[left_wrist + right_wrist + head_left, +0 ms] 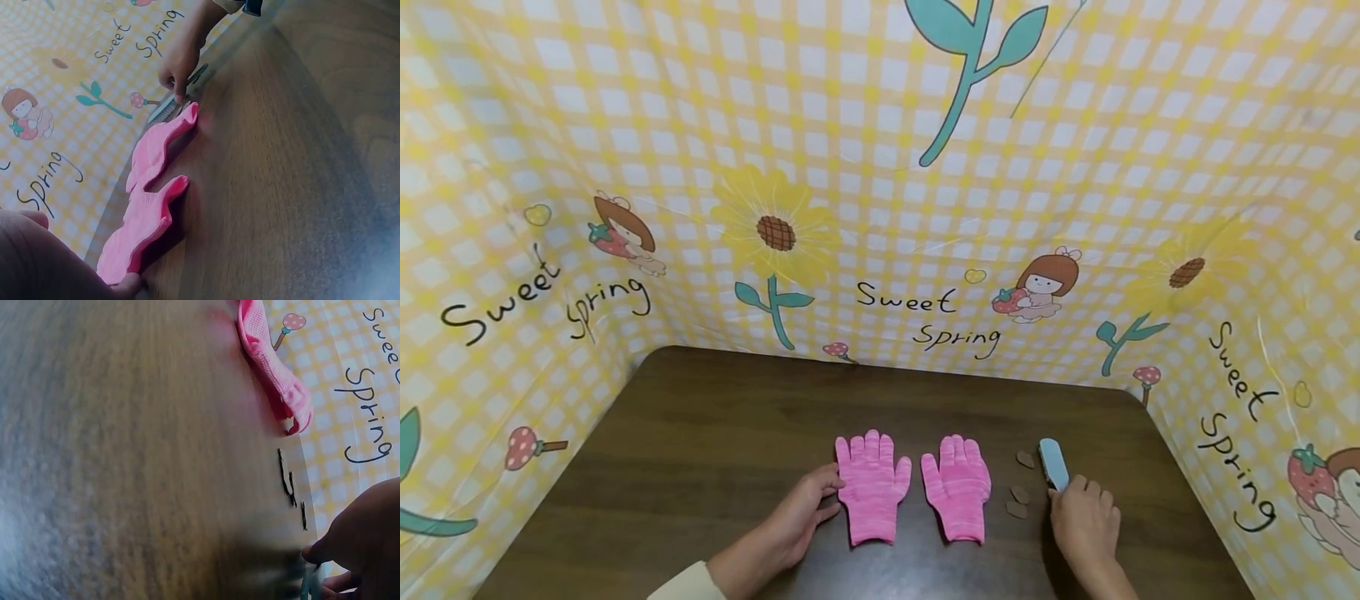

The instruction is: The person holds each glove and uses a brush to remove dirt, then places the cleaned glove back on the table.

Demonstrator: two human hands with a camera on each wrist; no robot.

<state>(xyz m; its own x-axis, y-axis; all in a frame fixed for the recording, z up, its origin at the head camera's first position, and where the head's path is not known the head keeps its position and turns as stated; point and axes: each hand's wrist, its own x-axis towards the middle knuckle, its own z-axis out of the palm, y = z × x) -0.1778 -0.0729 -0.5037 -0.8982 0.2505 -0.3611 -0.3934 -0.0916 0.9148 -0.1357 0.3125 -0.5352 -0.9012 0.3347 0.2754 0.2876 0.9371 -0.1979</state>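
Two pink knit gloves lie flat side by side on the dark wooden table [700, 433], fingers pointing away from me. My left hand [827, 493] rests at the outer edge of the left glove [872, 487], fingers relaxed and touching it; the left wrist view shows a fingertip [129, 284] against that glove [140, 231]. The right glove [958, 490] lies untouched. My right hand [1067, 493] grips the near end of a light blue tool [1052, 464] lying right of the gloves. Three small brown patches [1019, 493] lie between the right glove and the tool.
A yellow checked "Sweet Spring" printed sheet [925, 250] walls the table at the back and both sides. Bare tabletop stretches to the left and behind the gloves. The right wrist view shows the right glove's [275, 375] edge and the brown patches [287, 481] edge-on.
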